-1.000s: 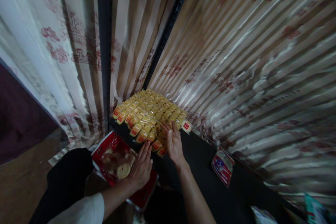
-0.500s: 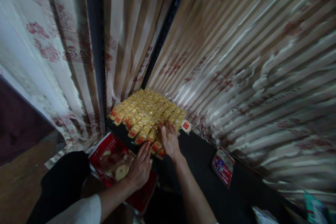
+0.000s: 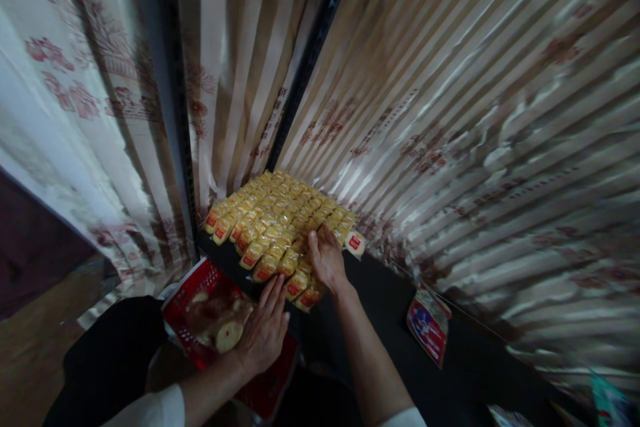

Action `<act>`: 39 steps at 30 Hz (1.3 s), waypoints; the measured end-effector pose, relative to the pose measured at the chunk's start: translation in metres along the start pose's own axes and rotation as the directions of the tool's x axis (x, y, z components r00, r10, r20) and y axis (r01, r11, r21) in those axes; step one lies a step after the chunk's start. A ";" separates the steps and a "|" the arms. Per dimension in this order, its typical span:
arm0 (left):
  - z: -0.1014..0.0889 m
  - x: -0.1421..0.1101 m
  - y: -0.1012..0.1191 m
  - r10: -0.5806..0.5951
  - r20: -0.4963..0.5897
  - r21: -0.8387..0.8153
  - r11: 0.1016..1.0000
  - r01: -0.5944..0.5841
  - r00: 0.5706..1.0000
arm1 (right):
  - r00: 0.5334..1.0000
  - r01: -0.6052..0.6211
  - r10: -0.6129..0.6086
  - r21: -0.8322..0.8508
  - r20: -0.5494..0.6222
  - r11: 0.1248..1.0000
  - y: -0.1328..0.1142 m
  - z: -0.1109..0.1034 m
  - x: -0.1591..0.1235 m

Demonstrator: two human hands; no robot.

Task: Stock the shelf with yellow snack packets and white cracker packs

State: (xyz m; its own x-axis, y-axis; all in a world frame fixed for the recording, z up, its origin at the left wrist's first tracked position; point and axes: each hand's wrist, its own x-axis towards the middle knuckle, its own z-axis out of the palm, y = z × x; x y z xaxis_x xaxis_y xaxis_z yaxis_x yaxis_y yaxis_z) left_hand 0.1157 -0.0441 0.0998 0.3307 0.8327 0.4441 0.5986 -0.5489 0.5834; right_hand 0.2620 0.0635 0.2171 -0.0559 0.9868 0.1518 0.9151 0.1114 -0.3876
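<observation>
Rows of small yellow wrapped snack packs (image 3: 270,213), with red labels on the front ones, cover the far end of a black shelf (image 3: 380,307). My left hand (image 3: 267,323) reaches over the shelf's front edge, fingers stretched out, its tips at the front packs. My right hand (image 3: 327,257) rests along the right side of the rows, with fingers extended and the thumb apart. Neither hand is wrapped around a pack. One pale pack with a red label (image 3: 355,243) lies just beyond the right side of the block.
Below the shelf stands a red basket (image 3: 187,290) with pale round items in it. A red and blue packet (image 3: 429,325) lies further right, and a teal packet (image 3: 607,400) at the lower right. Pleated printed sheeting (image 3: 450,93) and dark metal posts (image 3: 310,60) enclose the shelf.
My right hand has shifted slightly along the right side of the rows, and the front right packs sit more in line. My left hand stays at the front edge. The view has turned slightly.
</observation>
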 end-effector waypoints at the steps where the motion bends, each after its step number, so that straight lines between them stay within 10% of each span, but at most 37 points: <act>1: 0.000 0.000 0.000 0.000 0.002 0.000 1.000 0.000 1.000 | 1.000 0.002 -0.002 0.003 -0.003 1.000 0.001 0.000 0.002; 21: -0.016 -0.012 0.005 -0.011 -0.004 0.002 1.000 0.011 1.000 | 0.980 0.060 -0.006 0.264 -0.200 0.963 -0.025 -0.013 -0.050; 39: -0.024 -0.010 -0.031 0.005 -0.040 -0.018 1.000 -0.006 0.999 | 0.984 0.155 -0.147 -0.081 0.096 0.985 -0.053 0.012 -0.026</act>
State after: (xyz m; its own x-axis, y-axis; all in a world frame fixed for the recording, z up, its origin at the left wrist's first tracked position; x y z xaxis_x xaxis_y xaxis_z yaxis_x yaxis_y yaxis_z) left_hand 0.0760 -0.0367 0.0936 0.3046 0.8264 0.4736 0.5834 -0.5550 0.5930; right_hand 0.2100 0.0334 0.2228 -0.2279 0.9663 0.1194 0.9246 0.2532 -0.2846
